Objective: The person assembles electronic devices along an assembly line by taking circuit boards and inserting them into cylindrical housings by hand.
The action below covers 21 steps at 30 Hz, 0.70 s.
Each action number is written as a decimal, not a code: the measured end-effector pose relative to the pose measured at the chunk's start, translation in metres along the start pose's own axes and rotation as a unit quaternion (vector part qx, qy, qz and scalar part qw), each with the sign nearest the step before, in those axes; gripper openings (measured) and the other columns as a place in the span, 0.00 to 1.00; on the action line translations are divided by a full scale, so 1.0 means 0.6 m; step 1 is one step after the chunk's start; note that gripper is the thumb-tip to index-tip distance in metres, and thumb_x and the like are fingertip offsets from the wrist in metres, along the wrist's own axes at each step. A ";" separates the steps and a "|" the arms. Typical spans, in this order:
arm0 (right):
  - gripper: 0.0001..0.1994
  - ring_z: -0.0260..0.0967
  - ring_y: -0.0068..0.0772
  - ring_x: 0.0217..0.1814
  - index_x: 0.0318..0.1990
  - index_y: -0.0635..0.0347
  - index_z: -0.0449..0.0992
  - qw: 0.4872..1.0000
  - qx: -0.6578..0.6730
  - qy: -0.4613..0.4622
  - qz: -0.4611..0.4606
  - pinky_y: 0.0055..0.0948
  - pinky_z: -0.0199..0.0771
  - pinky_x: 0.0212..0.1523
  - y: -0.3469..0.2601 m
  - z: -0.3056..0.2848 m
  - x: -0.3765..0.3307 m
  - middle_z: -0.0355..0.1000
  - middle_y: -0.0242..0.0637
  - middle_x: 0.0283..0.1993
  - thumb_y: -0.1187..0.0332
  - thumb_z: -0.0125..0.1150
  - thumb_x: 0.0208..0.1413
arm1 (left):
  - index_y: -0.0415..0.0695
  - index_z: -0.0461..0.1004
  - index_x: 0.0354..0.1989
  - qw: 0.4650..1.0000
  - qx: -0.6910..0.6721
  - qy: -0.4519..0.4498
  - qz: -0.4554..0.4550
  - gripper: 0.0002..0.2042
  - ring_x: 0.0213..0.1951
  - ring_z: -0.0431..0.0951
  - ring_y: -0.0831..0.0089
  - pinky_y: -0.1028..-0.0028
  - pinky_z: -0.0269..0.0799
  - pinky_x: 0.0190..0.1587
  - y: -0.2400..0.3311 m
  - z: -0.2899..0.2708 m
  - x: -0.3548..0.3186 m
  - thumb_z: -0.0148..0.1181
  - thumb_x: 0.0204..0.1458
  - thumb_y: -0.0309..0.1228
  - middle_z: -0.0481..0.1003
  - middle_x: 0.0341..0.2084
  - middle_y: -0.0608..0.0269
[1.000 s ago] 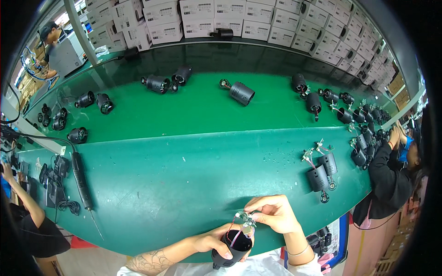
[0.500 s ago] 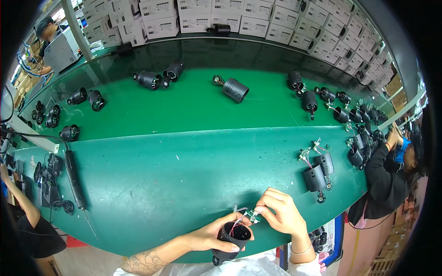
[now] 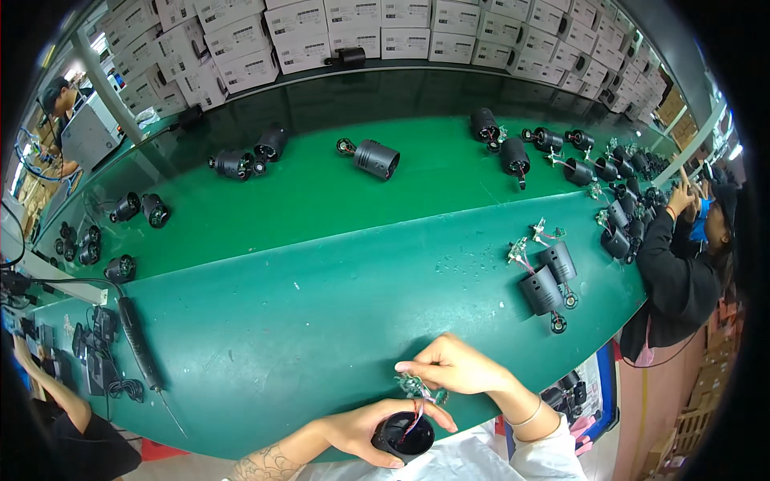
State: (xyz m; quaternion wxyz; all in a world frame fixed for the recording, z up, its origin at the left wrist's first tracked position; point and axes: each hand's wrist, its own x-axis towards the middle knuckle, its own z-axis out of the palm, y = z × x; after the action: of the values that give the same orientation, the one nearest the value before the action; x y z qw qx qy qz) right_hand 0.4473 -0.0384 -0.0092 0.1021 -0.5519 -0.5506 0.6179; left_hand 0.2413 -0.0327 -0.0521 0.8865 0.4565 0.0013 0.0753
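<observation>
My left hand point(image 3: 365, 429) grips a black cylindrical housing point(image 3: 403, 437) at the near edge of the green table point(image 3: 321, 321), its open end facing up. My right hand point(image 3: 457, 370) pinches a small green circuit board point(image 3: 413, 388) just above the housing. Thin red and white wires run from the board down into the housing's opening. Both hands are close together at the bottom centre of the view.
Two black housings with wired boards point(image 3: 545, 276) lie to the right. More black housings point(image 3: 375, 158) are scattered along the far side. A person in black point(image 3: 682, 264) works at the right end. A black tool with cable point(image 3: 136, 345) lies left. White boxes point(image 3: 361, 32) line the back.
The board in my right hand has shifted slightly over the housing's opening and my hands sit a little lower and further right in view. The table's other items are unchanged.
</observation>
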 end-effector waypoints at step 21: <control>0.09 0.67 0.25 0.32 0.35 0.63 0.81 0.803 0.231 0.389 -0.390 0.20 0.69 0.35 0.056 0.083 0.002 0.77 0.36 0.33 0.78 0.70 0.43 | 0.36 0.46 0.67 0.996 -0.019 0.090 -0.012 0.46 0.45 0.74 0.59 0.65 0.66 0.52 -0.008 0.006 -0.004 0.67 0.39 0.29 0.62 0.60 0.47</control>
State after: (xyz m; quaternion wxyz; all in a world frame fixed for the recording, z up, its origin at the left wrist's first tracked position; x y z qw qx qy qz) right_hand 0.4232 -0.0786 -0.0470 0.6639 -0.4449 -0.4746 0.3688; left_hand 0.2401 -0.0385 -0.0538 0.8923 0.4308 0.0851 0.1050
